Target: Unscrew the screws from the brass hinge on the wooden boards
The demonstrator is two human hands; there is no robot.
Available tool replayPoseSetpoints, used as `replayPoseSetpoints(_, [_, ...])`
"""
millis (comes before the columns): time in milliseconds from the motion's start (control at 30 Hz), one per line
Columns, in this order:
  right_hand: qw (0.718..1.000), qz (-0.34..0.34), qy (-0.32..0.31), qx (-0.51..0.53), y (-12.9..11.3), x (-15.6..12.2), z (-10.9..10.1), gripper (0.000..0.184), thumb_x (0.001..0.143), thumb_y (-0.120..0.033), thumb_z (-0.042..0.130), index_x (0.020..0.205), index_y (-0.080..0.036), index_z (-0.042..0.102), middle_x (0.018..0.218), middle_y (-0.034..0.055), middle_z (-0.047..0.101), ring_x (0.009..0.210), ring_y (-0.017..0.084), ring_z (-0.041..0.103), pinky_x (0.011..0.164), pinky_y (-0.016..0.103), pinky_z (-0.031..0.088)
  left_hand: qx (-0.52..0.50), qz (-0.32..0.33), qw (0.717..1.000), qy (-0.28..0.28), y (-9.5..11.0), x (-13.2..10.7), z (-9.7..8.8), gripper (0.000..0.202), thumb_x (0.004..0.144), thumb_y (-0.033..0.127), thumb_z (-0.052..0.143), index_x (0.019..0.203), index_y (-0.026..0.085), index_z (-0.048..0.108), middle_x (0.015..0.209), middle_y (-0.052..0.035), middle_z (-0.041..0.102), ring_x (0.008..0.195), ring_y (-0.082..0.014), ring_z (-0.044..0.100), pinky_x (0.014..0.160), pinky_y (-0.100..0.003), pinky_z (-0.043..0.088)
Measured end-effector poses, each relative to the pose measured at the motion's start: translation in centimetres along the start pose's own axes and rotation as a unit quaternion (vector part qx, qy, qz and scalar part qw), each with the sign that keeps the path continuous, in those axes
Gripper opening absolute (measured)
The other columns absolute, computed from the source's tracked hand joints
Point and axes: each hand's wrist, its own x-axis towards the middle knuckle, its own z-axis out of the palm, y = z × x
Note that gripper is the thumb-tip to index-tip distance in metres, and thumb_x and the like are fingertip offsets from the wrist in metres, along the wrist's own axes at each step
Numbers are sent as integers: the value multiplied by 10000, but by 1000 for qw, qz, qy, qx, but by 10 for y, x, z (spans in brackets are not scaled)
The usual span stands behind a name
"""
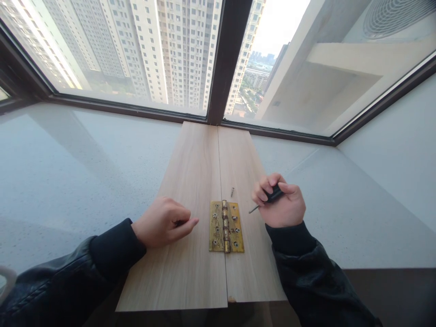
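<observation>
A brass hinge (226, 226) lies across the seam between two light wooden boards (190, 172), with screws in its leaves. A loose screw (232, 192) lies on the right board just beyond the hinge. My right hand (281, 204) is closed around a black-handled screwdriver (269, 199), whose metal tip points left toward the hinge. My left hand (163, 221) rests on the left board beside the hinge, fingers curled in a pinch; I cannot make out what is in them, if anything.
The boards lie on a pale stone windowsill (68, 181) below a large window with a dark frame (228, 59). A white wall (402, 150) rises at the right. A white curved object (7, 277) shows at the left edge.
</observation>
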Motion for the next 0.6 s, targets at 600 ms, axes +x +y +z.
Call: replayPoseSetpoints(600, [989, 1, -118, 92, 7, -12, 22, 204, 658, -307, 357, 505, -190, 291, 553, -32, 238, 466, 119, 309, 455, 285, 277, -3, 18, 1000, 12, 2, 0, -2, 430, 888, 246, 462, 552, 168, 203, 500, 67, 183, 436, -53, 178, 452, -244, 176])
